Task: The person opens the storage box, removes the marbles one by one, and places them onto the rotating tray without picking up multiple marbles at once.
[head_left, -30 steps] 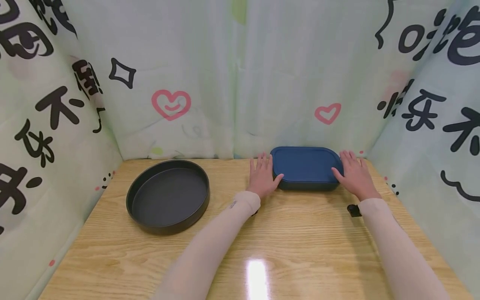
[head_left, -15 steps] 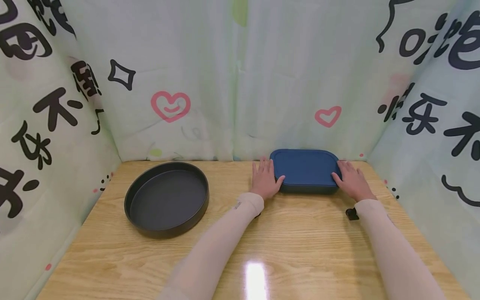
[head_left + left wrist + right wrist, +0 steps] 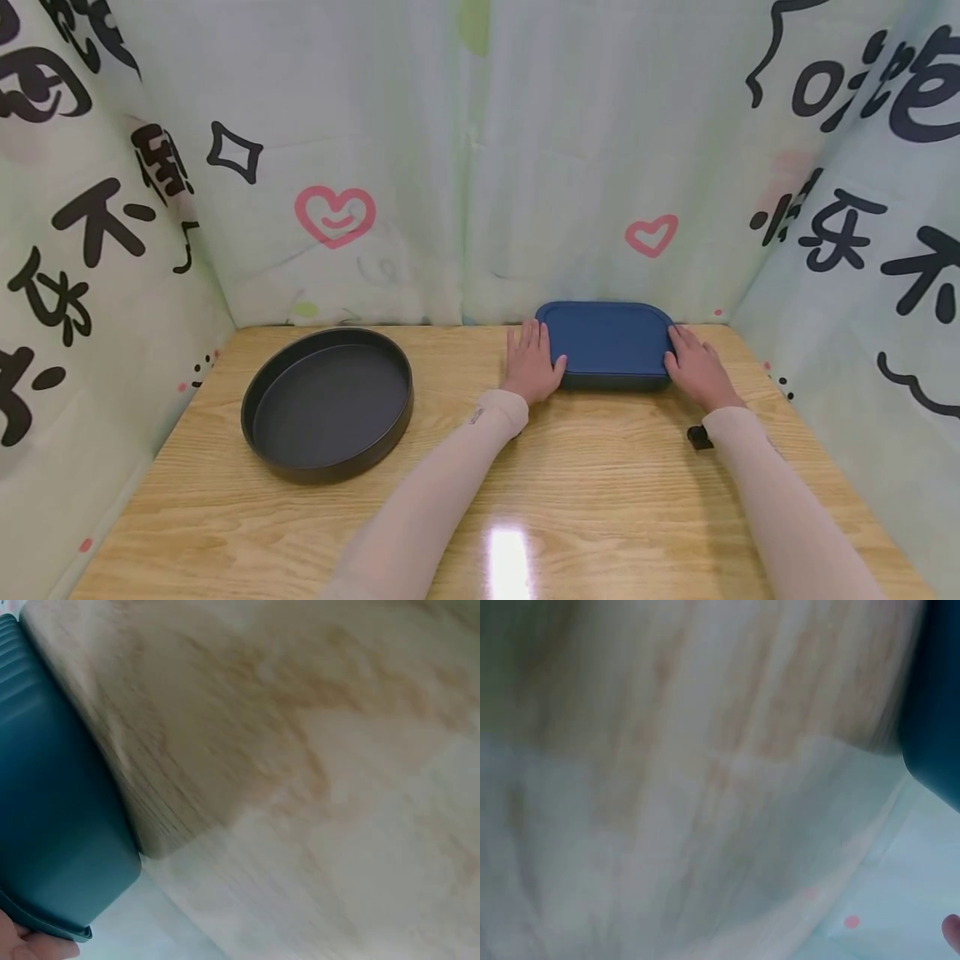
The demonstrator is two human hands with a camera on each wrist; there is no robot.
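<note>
Blue-lidded container point(image 3: 611, 343), cropped in wrist views; left hand point(image 3: 531, 365), right hand point(image 3: 701, 367) spread against it.

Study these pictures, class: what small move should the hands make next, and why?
Probably press the left hand and right hand gently inward to firm their hold on the blue-lidded container: they sit at its opposite sides, the left hand's fingers look fairly straight, and the container lies near the table's far edge.

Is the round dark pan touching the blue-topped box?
No, the round dark pan stands apart, with tabletop and the left hand between it and the blue-topped box.
</note>
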